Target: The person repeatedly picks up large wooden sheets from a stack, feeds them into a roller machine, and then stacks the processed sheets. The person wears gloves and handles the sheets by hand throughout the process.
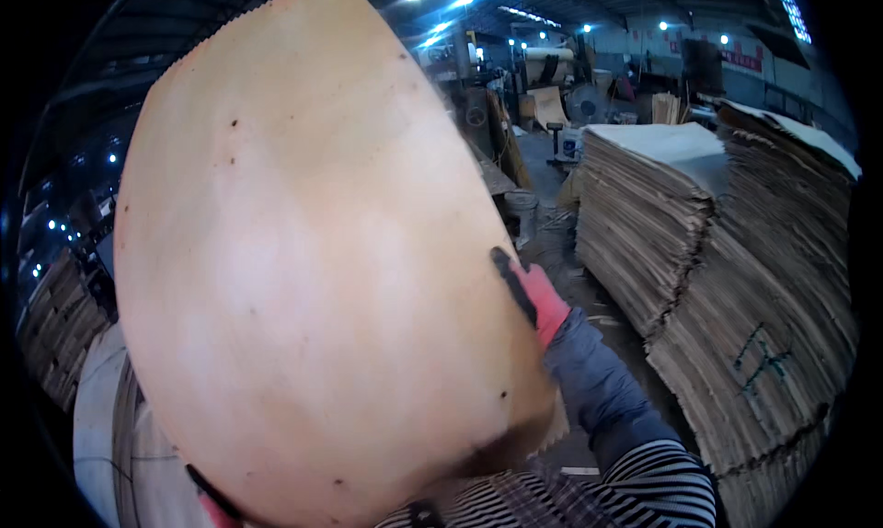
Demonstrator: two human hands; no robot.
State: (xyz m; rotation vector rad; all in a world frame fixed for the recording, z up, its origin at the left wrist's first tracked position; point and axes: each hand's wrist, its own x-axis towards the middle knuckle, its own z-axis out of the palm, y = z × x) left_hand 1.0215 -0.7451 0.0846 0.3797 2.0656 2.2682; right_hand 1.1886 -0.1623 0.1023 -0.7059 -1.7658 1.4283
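Note:
A large, thin sheet of pale wood veneer stands tilted up in front of me and fills most of the view. It has a few dark knots and a ragged top edge. Gripping its right edge is my right hand, in a pink glove with dark fingers, the thumb side lying over the front face. My left hand, gloved alike, holds the lower left edge; only part of it shows at the bottom of the view. The fingers behind the sheet are hidden on both sides.
Tall stacks of veneer sheets rise on the right. More stacked wood stands at the lower left. Farther off are a bucket, a large fan and machinery under ceiling lights.

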